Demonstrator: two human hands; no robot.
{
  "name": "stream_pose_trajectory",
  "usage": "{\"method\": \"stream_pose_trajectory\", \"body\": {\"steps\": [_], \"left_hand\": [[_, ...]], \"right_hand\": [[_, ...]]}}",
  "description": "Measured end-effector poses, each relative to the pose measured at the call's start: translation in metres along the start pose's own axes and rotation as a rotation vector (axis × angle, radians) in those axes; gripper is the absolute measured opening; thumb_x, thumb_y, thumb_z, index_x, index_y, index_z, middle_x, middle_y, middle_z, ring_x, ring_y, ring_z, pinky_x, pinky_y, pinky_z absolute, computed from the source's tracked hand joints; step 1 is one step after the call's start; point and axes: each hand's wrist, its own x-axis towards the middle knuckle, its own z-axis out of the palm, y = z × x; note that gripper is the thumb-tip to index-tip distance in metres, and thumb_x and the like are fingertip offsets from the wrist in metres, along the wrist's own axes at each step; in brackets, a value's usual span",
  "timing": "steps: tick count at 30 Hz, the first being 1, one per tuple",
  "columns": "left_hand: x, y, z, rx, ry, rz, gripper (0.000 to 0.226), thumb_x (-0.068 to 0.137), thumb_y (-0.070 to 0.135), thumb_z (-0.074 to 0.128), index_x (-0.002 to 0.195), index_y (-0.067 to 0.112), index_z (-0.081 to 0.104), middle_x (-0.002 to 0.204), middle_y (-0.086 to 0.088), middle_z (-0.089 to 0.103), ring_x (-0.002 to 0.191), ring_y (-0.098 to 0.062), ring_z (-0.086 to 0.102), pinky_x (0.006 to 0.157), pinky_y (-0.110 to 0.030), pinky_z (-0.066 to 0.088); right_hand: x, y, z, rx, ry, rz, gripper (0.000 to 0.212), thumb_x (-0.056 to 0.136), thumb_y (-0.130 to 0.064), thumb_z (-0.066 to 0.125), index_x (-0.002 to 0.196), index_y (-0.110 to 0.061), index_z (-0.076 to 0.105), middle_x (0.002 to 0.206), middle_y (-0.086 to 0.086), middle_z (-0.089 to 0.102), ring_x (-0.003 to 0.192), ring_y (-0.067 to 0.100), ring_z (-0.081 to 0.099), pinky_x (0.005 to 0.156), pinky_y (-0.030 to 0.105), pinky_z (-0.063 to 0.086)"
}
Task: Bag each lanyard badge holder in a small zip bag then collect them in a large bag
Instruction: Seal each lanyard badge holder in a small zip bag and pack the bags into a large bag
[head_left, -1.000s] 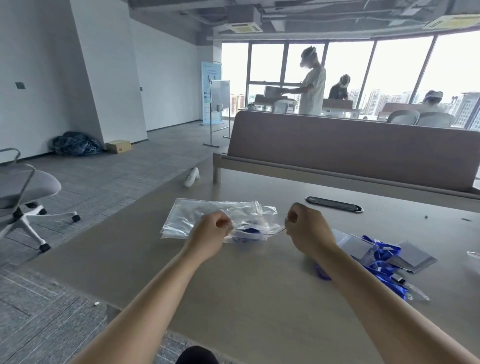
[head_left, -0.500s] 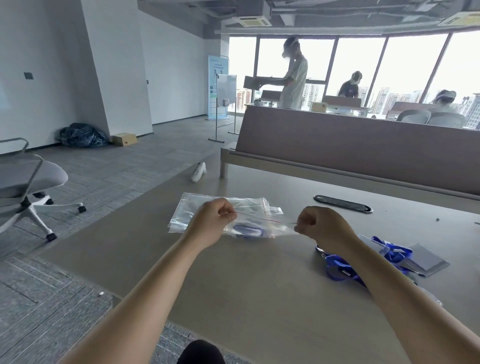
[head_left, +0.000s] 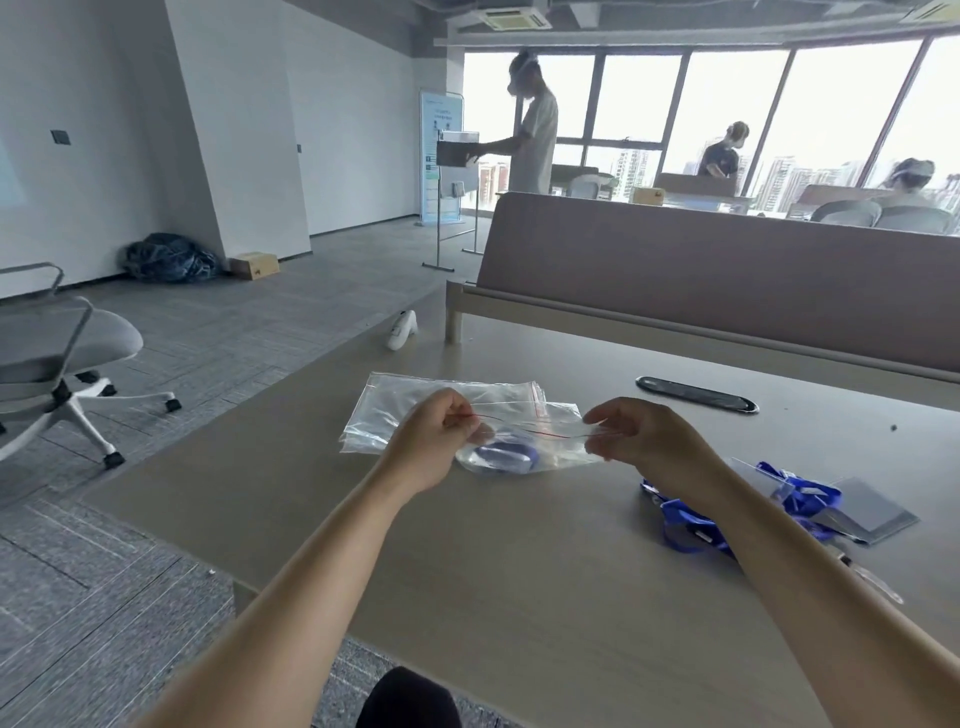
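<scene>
I hold a small clear zip bag (head_left: 524, 449) with a red zip line just above the table, and a blue lanyard with its badge holder lies coiled inside it. My left hand (head_left: 436, 439) pinches the zip's left end. My right hand (head_left: 641, 434) pinches its right end. Behind them a stack of clear zip bags (head_left: 415, 402) lies flat on the table (head_left: 519, 571). A heap of blue lanyards with clear badge holders (head_left: 779, 501) lies to the right, partly hidden by my right forearm.
A black oval cable cover (head_left: 696, 395) sits in the tabletop at the back, in front of a brown divider panel (head_left: 727, 280). A white handheld device (head_left: 401, 330) lies at the table's far left corner. A grey office chair (head_left: 57, 358) stands on the floor at left. People stand by the windows.
My hands have moved apart along the red zip line and the small bag now hangs stretched between them. The view has shifted slightly left.
</scene>
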Motion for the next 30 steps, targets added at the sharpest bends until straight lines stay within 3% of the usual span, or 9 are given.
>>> {"method": "stream_pose_trajectory", "body": {"steps": [4, 6, 9, 11, 15, 18, 22, 25, 30], "left_hand": [[0.000, -0.002, 0.001, -0.025, 0.007, -0.023, 0.014, 0.099, 0.003, 0.052, 0.088, 0.012, 0.055, 0.090, -0.006, 0.077, 0.085, -0.018, 0.076, 0.094, -0.048, 0.054], [0.000, -0.003, 0.000, 0.010, 0.003, -0.023, 0.013, 0.099, 0.005, 0.052, 0.088, 0.012, 0.056, 0.088, -0.003, 0.078, 0.085, -0.017, 0.075, 0.092, -0.049, 0.055], [0.000, -0.007, -0.003, 0.054, -0.024, -0.018, 0.010, 0.098, 0.009, 0.055, 0.089, 0.012, 0.059, 0.087, 0.002, 0.078, 0.089, -0.018, 0.074, 0.092, -0.053, 0.053], [0.000, -0.009, -0.003, 0.050, -0.041, -0.021, 0.011, 0.097, 0.010, 0.057, 0.087, 0.014, 0.060, 0.089, 0.001, 0.078, 0.093, -0.020, 0.074, 0.093, -0.054, 0.052], [-0.003, -0.008, 0.002, -0.002, -0.055, -0.032, 0.011, 0.095, 0.011, 0.061, 0.085, 0.017, 0.063, 0.092, -0.002, 0.078, 0.094, -0.021, 0.074, 0.096, -0.050, 0.053], [-0.005, -0.003, 0.008, -0.035, -0.044, -0.053, 0.008, 0.093, 0.011, 0.063, 0.087, 0.014, 0.065, 0.088, 0.000, 0.078, 0.093, -0.023, 0.073, 0.091, -0.045, 0.053], [-0.008, 0.003, 0.016, -0.082, -0.055, -0.051, 0.002, 0.090, 0.007, 0.066, 0.090, 0.008, 0.066, 0.084, -0.001, 0.078, 0.084, -0.019, 0.070, 0.080, -0.037, 0.051], [-0.009, 0.004, 0.020, -0.117, -0.076, -0.028, 0.012, 0.081, 0.008, 0.073, 0.080, 0.017, 0.065, 0.080, -0.001, 0.075, 0.080, -0.021, 0.067, 0.075, -0.034, 0.046], [-0.009, 0.002, 0.021, -0.119, -0.053, -0.027, 0.005, 0.068, 0.020, 0.073, 0.070, 0.023, 0.069, 0.078, -0.006, 0.075, 0.072, -0.019, 0.065, 0.072, -0.038, 0.048]], "right_hand": [[0.006, 0.004, 0.008, -0.013, 0.023, -0.012, 0.019, 0.083, -0.013, 0.076, 0.100, -0.017, 0.070, 0.091, 0.000, 0.070, 0.057, -0.004, 0.056, 0.049, 0.005, 0.036], [0.010, 0.007, 0.010, -0.048, 0.049, -0.011, 0.014, 0.082, -0.014, 0.076, 0.094, -0.017, 0.069, 0.084, -0.002, 0.069, 0.052, -0.007, 0.054, 0.050, 0.007, 0.037], [0.012, 0.010, 0.011, -0.146, 0.052, 0.002, 0.013, 0.082, -0.015, 0.075, 0.090, -0.020, 0.066, 0.080, -0.005, 0.067, 0.057, -0.002, 0.053, 0.054, 0.013, 0.037], [0.013, 0.011, 0.011, -0.219, 0.039, -0.011, 0.018, 0.083, -0.014, 0.072, 0.097, -0.022, 0.064, 0.082, -0.002, 0.066, 0.057, 0.006, 0.051, 0.053, 0.019, 0.035], [0.013, 0.006, 0.015, -0.325, 0.006, -0.015, 0.038, 0.081, -0.020, 0.073, 0.115, -0.028, 0.058, 0.090, -0.007, 0.064, 0.060, 0.005, 0.051, 0.053, 0.020, 0.034], [0.013, -0.004, 0.021, -0.430, -0.002, -0.060, 0.047, 0.080, -0.028, 0.075, 0.122, -0.031, 0.054, 0.098, -0.011, 0.061, 0.077, 0.011, 0.057, 0.064, 0.025, 0.041], [0.016, -0.020, 0.037, -0.360, -0.062, -0.115, 0.052, 0.078, -0.032, 0.077, 0.123, -0.035, 0.053, 0.096, -0.017, 0.059, 0.089, 0.014, 0.059, 0.073, 0.029, 0.048], [0.018, -0.031, 0.048, -0.350, -0.101, -0.144, 0.041, 0.079, -0.028, 0.075, 0.117, -0.032, 0.060, 0.094, -0.014, 0.061, 0.084, 0.011, 0.057, 0.065, 0.023, 0.043], [0.024, -0.036, 0.053, -0.392, -0.106, -0.145, 0.011, 0.080, -0.025, 0.072, 0.090, -0.023, 0.070, 0.082, -0.009, 0.065, 0.077, 0.013, 0.058, 0.062, 0.021, 0.040]]}}
